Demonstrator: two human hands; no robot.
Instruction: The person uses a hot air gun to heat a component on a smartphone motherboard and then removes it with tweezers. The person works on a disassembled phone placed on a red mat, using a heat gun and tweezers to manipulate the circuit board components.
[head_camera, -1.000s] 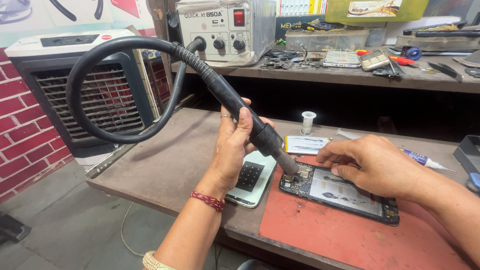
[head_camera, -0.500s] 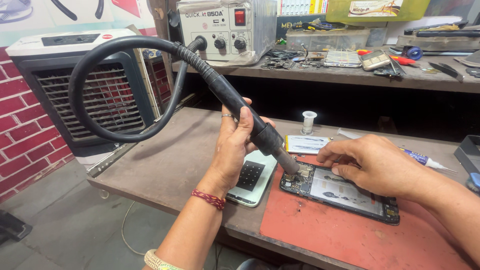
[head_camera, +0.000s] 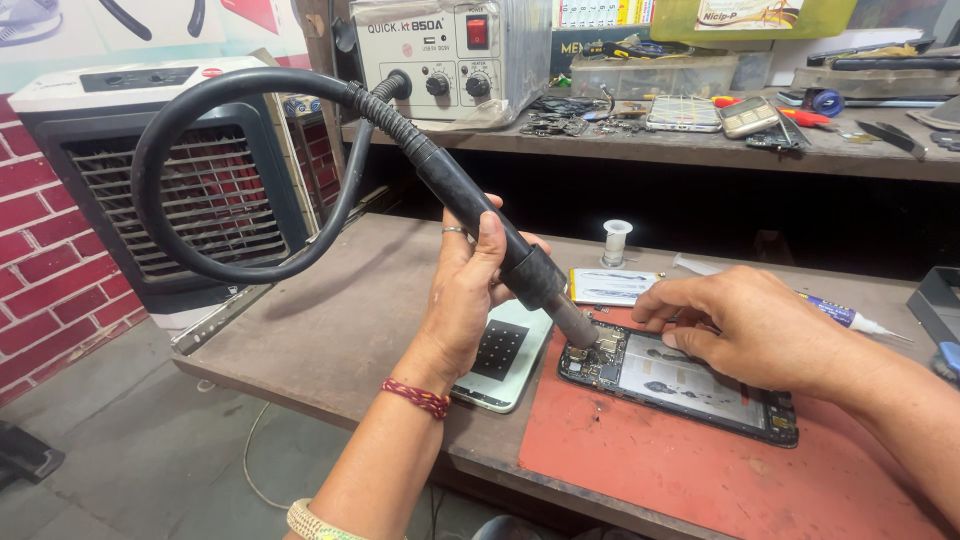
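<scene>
Hot-air handpiece (head_camera: 480, 215), black and thick, slants down across the middle of the wooden workbench (head_camera: 330, 320), its metal nozzle (head_camera: 580, 328) almost touching the top end of an opened phone (head_camera: 680, 385). A looping black hose (head_camera: 200, 150) runs from the handle up to the grey rework station (head_camera: 450, 55) on the shelf at 12 o'clock. An air cooler (head_camera: 150, 170) stands at 10 o'clock beside a red brick wall (head_camera: 50, 230). The phone lies on a red work mat (head_camera: 680, 470) at 4 o'clock from the handpiece. The left hand (head_camera: 470, 290) wraps the lower handle, fingers curled snugly round it, thumb along the top. The right hand (head_camera: 750, 325) rests over the phone's upper edge, fingers bent close together and pressing on it; whether they pinch a tool cannot be told. A pale phone back cover (head_camera: 505, 355) lies under the left hand. A small white spool (head_camera: 617, 240) stands at 1 o'clock.
</scene>
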